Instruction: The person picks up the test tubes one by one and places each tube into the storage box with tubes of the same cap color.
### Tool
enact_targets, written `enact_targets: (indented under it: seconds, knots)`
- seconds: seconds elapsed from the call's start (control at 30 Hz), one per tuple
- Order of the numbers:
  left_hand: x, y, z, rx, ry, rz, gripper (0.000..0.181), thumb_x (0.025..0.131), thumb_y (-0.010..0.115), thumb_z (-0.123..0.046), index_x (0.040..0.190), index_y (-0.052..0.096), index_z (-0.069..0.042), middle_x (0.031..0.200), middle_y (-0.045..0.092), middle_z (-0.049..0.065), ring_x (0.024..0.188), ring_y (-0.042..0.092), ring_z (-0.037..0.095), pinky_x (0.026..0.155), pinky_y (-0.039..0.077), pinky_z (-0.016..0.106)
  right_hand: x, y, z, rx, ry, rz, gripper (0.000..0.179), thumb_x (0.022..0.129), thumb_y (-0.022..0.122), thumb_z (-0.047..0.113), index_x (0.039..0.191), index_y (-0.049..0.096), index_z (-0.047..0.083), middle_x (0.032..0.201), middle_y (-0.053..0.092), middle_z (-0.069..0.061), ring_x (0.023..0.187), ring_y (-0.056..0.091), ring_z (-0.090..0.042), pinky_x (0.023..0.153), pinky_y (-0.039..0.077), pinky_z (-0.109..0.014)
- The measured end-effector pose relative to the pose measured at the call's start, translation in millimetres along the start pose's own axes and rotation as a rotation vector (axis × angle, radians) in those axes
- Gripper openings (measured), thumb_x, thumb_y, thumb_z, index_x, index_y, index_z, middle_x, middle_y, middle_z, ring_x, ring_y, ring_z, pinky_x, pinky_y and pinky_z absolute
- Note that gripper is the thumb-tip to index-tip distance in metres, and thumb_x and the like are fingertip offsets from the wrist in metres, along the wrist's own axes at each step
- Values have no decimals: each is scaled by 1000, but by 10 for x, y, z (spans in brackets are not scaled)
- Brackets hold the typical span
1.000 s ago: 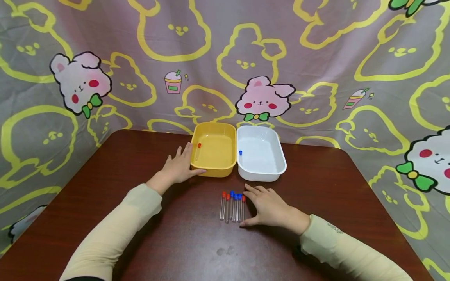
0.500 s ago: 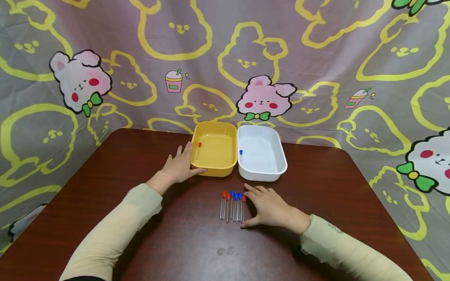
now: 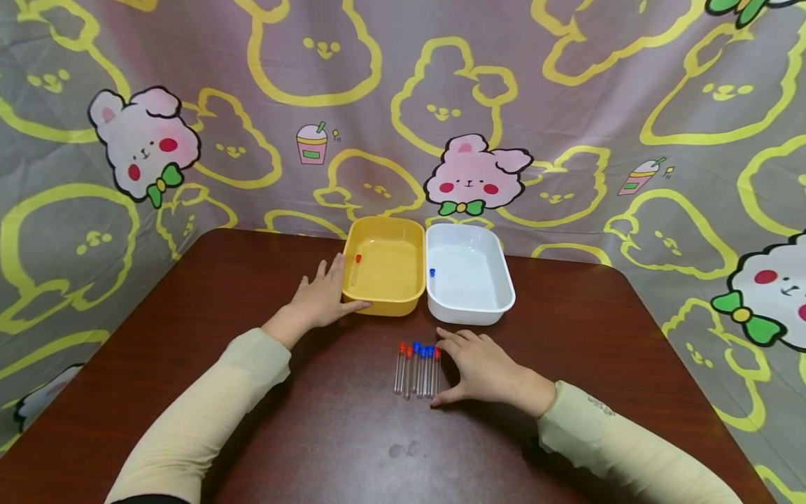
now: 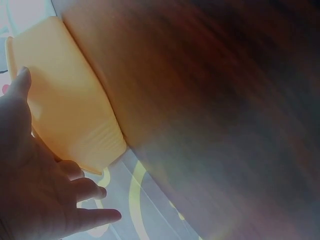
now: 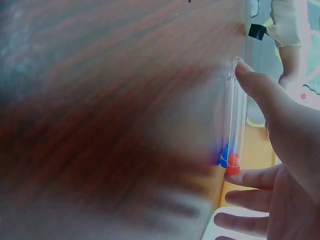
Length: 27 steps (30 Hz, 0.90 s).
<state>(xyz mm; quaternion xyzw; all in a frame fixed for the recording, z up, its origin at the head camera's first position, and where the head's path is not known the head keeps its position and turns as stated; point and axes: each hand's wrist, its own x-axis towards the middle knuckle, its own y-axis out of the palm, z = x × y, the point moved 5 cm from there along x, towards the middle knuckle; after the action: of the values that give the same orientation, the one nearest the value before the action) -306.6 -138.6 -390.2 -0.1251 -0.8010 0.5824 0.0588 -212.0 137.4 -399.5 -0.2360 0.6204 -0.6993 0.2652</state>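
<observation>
My left hand [image 3: 319, 299] rests against the near left corner of a yellow bin [image 3: 392, 273], fingers spread, thumb along its front wall. Inside that bin lies one red-capped test tube [image 3: 358, 260]. A white bin [image 3: 471, 280] beside it holds a blue-capped test tube [image 3: 432, 273]. Several clear test tubes [image 3: 414, 378] with red and blue caps lie side by side on the table. My right hand [image 3: 481, 367] arches loosely at their right end. In the right wrist view, its thumb touches the bottom end of the outermost red-capped tube [image 5: 233, 162], and a finger lies at the cap.
The dark brown wooden table [image 3: 340, 434] carries the bins near its back edge. A patterned curtain [image 3: 252, 140] hangs directly behind the table and along both sides.
The outermost red-capped tube has slid very slightly away from me, more level with its neighbours. My left hand stays put, and my right hand has barely moved.
</observation>
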Motion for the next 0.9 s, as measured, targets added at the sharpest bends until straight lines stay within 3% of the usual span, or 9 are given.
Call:
enact_targets:
  seconds: [0.6,0.9]
  knots:
    - [9,-5,1,-2,-5,5,116,94,62,-65,162,-2,3,170,1,20,153,7,47,115,16,70,34,-165,-1,-45,-52,-71,96,70,85,67,134,63,-3,143,58,-19,128,55,-39,103,46,-54]
    - [23,22,16,3,-12,7,117,94,62,-66,163,-4,2,170,1,20,153,7,47,116,16,70,54,-295,23,-58,-95,-121,96,69,86,66,132,63,-2,129,66,-15,116,61,-34,99,50,-48]
